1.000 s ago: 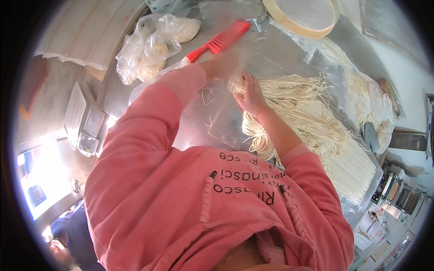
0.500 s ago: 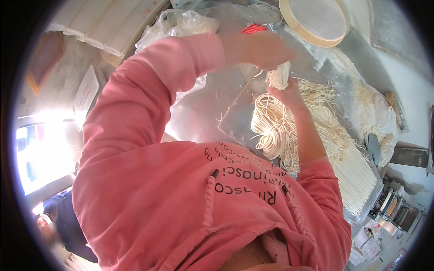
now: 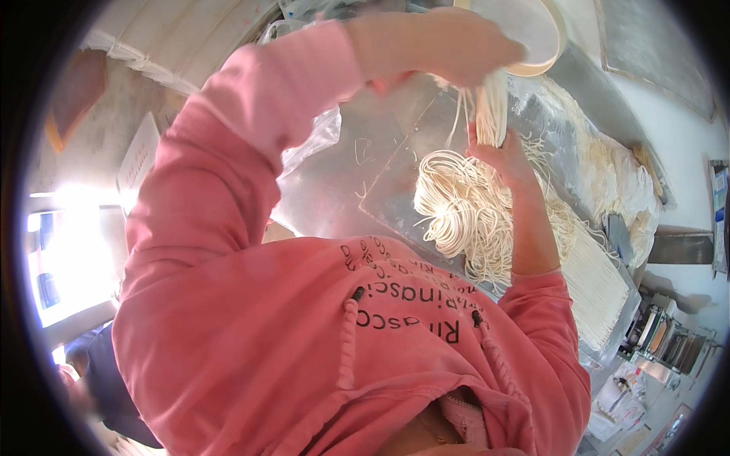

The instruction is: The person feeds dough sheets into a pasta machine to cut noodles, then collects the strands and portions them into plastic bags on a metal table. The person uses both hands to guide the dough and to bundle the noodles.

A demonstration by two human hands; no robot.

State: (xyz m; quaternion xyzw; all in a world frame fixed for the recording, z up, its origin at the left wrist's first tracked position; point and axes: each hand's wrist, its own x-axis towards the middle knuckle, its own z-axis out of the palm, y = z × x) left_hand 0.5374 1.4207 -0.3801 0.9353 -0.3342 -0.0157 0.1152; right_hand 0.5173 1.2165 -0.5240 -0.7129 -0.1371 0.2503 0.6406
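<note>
A bundle of pale noodles (image 3: pixel 493 106) hangs stretched between my two hands. My left hand (image 3: pixel 464 55) is closed around its upper end, a little blurred by motion. Lower down, my right hand (image 3: pixel 508 158) grips the same bundle, with fingers wrapped at its side. A few loose strands dangle left of it. Just below my hands lies a tangled noodle pile (image 3: pixel 456 205) with looped coils on the metal tabletop (image 3: pixel 342 201). To the right, straight noodles (image 3: pixel 597 300) lie side by side in a layer.
A round sieve (image 3: pixel 561 38) stands at the far side behind my left hand. Floury plastic sheeting (image 3: pixel 601 144) runs along the right. A clear plastic bag (image 3: pixel 315 140) lies under my left arm. A roller machine (image 3: pixel 669 338) sits at the right; another person (image 3: pixel 114 380) is at lower left.
My left hand has moved up and to the right, away from my right hand, so the bundle now hangs longer between them. My right hand has shifted slightly right.
</note>
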